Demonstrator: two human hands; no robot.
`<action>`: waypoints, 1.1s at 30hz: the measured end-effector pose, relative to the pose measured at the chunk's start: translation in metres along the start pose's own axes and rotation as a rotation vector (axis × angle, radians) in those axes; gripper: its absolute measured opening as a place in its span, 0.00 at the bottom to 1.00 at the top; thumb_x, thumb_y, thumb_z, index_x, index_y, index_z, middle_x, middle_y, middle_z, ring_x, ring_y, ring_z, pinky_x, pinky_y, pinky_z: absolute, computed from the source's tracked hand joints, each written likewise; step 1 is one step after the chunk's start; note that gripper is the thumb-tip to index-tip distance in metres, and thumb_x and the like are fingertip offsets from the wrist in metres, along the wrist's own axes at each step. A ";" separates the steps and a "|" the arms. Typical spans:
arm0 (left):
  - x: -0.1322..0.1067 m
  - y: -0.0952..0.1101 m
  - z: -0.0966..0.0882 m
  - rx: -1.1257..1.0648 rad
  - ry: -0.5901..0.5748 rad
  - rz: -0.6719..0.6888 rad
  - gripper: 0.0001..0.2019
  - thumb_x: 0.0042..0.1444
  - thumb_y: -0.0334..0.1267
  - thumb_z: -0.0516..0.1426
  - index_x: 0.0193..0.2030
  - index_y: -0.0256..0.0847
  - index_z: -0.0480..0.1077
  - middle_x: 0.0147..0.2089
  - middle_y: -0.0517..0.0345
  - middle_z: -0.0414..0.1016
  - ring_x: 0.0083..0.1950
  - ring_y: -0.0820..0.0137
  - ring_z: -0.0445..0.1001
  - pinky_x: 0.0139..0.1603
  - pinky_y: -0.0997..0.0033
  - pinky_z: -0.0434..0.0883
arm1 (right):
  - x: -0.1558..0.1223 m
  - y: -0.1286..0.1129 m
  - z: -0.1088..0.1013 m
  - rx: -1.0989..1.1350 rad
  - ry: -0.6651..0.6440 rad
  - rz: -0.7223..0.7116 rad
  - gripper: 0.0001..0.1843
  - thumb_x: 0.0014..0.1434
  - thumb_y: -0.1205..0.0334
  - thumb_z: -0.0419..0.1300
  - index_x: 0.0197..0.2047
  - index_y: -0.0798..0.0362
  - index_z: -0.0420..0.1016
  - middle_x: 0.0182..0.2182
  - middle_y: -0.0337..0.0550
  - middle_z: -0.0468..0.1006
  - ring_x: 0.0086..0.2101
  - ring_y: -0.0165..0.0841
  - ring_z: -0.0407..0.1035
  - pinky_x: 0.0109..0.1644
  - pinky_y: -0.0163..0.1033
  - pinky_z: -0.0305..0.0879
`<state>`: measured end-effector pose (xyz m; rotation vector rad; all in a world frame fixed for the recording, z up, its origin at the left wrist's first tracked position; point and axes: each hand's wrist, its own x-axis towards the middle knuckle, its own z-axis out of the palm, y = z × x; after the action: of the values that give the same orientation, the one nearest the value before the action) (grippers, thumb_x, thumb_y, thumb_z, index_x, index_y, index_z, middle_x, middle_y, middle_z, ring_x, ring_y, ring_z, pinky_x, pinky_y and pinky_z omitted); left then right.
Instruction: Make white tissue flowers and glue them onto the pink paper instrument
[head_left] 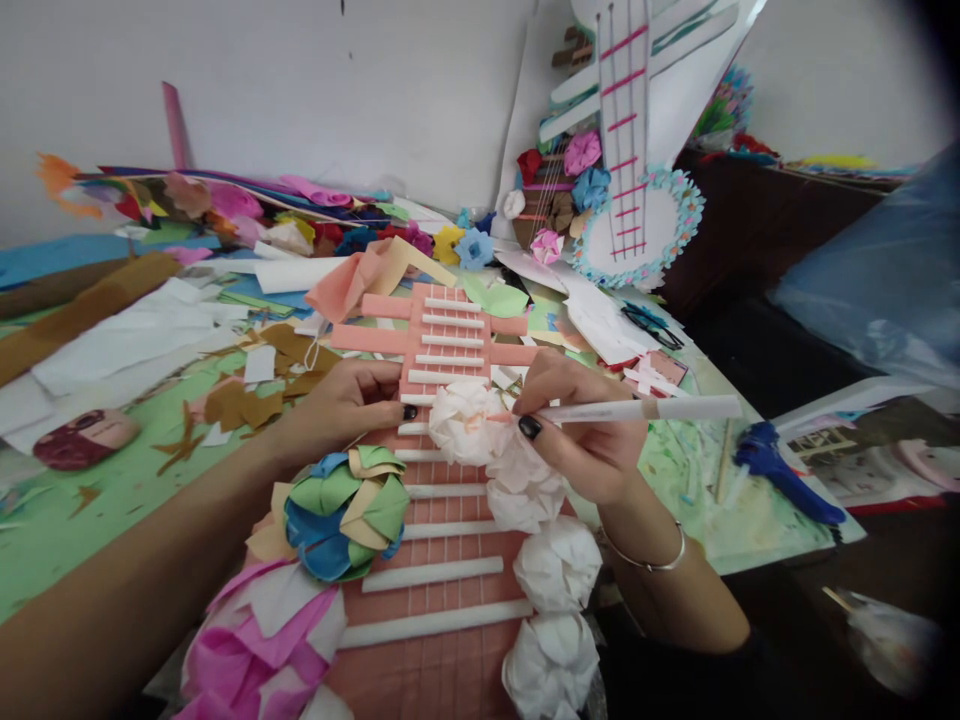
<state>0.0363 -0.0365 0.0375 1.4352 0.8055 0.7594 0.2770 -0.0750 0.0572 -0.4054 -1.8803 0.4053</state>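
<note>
"Pink paper guitar [442, 550]: position?"
"Upper end over the desk [97, 520]."
"Grip?"
"My right hand [581, 425] pinches a white stick [697, 407] at a white flower [456, 425]; left hand [349, 400], half curled, touches guitar edge, hold unclear."

No text or number can be read. Well right of the right hand's [600, 456] fingers [559, 448], a printed piece [885, 462] shows only blurred marks.

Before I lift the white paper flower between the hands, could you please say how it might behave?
The white paper flower is probably light, being paper; its puffed shape could crush. If unattached, its rounded form might roll.
</note>
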 end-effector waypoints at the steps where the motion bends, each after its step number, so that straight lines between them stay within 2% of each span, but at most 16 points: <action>1: 0.000 0.000 0.000 -0.001 -0.001 0.002 0.16 0.45 0.26 0.63 0.41 0.46 0.81 0.37 0.64 0.82 0.36 0.72 0.79 0.38 0.83 0.73 | 0.000 0.000 0.000 -0.001 -0.001 -0.001 0.06 0.53 0.75 0.58 0.32 0.56 0.72 0.26 0.40 0.73 0.27 0.28 0.62 0.35 0.42 0.59; 6: 0.001 0.000 0.000 0.036 0.000 0.007 0.15 0.46 0.28 0.63 0.41 0.46 0.81 0.36 0.64 0.82 0.36 0.73 0.79 0.37 0.85 0.72 | -0.001 0.002 -0.001 -0.038 -0.006 0.005 0.07 0.54 0.74 0.58 0.34 0.54 0.72 0.27 0.39 0.73 0.28 0.29 0.64 0.36 0.42 0.60; 16: 0.000 0.000 -0.001 0.077 0.025 -0.025 0.13 0.46 0.32 0.63 0.41 0.41 0.80 0.37 0.58 0.82 0.37 0.66 0.79 0.40 0.75 0.75 | 0.000 0.003 -0.002 -0.021 0.013 -0.004 0.07 0.53 0.73 0.58 0.33 0.53 0.72 0.26 0.38 0.72 0.27 0.29 0.64 0.34 0.42 0.60; 33: -0.001 0.001 0.001 0.075 0.036 -0.013 0.13 0.46 0.30 0.63 0.41 0.42 0.80 0.38 0.59 0.82 0.38 0.67 0.79 0.40 0.77 0.74 | -0.002 0.000 -0.002 -0.005 0.048 -0.003 0.06 0.53 0.72 0.57 0.32 0.52 0.72 0.24 0.38 0.72 0.26 0.29 0.63 0.32 0.42 0.59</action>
<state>0.0364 -0.0377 0.0387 1.4852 0.8778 0.7537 0.2791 -0.0753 0.0563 -0.4119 -1.8349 0.3859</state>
